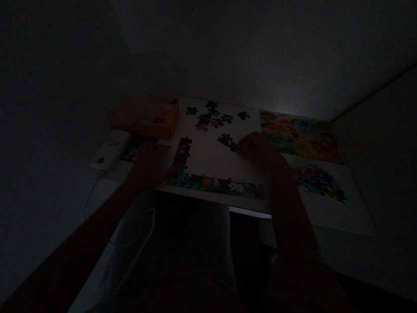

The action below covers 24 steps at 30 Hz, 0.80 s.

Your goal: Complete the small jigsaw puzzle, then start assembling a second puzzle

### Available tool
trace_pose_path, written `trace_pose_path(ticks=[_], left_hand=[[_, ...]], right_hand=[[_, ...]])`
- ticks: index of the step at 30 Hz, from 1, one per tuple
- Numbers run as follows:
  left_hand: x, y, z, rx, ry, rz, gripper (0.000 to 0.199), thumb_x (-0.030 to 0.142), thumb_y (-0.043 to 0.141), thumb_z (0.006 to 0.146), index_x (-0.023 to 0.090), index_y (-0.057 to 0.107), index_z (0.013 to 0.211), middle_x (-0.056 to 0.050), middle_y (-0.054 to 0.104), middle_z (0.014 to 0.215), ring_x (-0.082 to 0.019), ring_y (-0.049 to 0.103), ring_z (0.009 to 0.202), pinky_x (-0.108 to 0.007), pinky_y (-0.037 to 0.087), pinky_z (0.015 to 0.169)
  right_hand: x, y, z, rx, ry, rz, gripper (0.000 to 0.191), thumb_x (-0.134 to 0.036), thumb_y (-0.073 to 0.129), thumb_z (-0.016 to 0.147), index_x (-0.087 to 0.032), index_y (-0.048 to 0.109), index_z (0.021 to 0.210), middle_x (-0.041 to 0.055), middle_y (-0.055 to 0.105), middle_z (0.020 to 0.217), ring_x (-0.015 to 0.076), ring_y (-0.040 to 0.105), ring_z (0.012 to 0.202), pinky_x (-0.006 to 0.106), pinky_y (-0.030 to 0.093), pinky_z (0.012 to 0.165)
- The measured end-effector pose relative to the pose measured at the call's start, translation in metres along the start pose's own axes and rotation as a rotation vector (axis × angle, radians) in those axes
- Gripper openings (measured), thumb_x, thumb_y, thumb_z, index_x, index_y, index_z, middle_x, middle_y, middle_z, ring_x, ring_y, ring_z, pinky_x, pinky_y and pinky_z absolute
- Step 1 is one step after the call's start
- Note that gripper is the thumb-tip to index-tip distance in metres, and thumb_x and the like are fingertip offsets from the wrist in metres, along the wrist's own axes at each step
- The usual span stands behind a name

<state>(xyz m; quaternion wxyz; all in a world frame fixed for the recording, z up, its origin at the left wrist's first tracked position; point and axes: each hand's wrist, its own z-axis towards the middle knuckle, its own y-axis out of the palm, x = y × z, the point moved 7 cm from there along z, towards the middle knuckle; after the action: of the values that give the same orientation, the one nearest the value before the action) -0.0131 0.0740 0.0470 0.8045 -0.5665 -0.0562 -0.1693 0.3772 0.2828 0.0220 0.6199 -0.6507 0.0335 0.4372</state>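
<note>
The view is very dark. On a white table point(208, 155) lies an L-shaped run of joined puzzle pieces point(220, 185), along the front edge and up the left side. My left hand point(152, 164) rests beside its left corner, fingers apart, holding nothing. My right hand point(251, 145) is closed at a dark puzzle piece point(233, 147), which lies against another dark piece point(225, 139). Several loose pieces point(210, 117) are spread near the back edge, and a single piece point(244, 115) lies to their right.
An orange box point(165, 121) stands at the back left, with a white device point(110, 149) and cable in front. At the right are a colourful picture sheet point(303, 137) and a pile of puzzle pieces point(318, 182). Walls stand behind the table and at its right.
</note>
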Motion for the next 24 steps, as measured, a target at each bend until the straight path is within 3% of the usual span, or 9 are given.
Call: trace_pose_path(ticks=[7,12,17,24], left_hand=[[0.000,0.000,-0.001,-0.021,-0.045,0.026,0.065,0.066,0.073,0.108,0.026,0.065,0.158,-0.021,0.066,0.150,-0.044,0.062,0.145,-0.070,0.053,0.125],[-0.008,0.000,-0.004,0.003,-0.061,0.011,0.065,0.067,0.076,0.105,0.033,0.064,0.160,-0.019,0.060,0.162,-0.044,0.057,0.156,-0.072,0.051,0.132],[-0.012,-0.001,-0.005,0.050,-0.091,0.006,0.062,0.072,0.073,0.103,0.042,0.068,0.157,-0.017,0.064,0.161,-0.046,0.061,0.155,-0.073,0.054,0.129],[-0.016,0.000,-0.008,0.073,-0.067,0.011,0.065,0.067,0.074,0.103,0.036,0.070,0.159,-0.023,0.066,0.160,-0.051,0.065,0.151,-0.077,0.055,0.126]], right_hand=[[-0.008,0.008,0.000,0.053,-0.004,0.022,0.048,-0.062,0.083,0.100,-0.027,0.081,0.134,0.0148,0.072,0.137,0.0321,0.075,0.114,0.053,0.066,0.109],[-0.020,0.016,0.003,0.041,-0.038,-0.046,0.058,-0.059,0.076,0.110,-0.037,0.074,0.163,0.0131,0.067,0.145,0.0300,0.077,0.112,0.053,0.065,0.112],[-0.025,0.026,0.009,0.025,-0.056,-0.222,0.042,-0.056,0.074,0.113,-0.046,0.084,0.153,0.0114,0.067,0.145,0.0293,0.077,0.105,0.058,0.064,0.112],[-0.017,0.029,0.011,0.088,-0.019,-0.190,0.039,-0.051,0.076,0.112,-0.046,0.086,0.149,0.0109,0.067,0.144,0.0274,0.077,0.101,0.058,0.068,0.108]])
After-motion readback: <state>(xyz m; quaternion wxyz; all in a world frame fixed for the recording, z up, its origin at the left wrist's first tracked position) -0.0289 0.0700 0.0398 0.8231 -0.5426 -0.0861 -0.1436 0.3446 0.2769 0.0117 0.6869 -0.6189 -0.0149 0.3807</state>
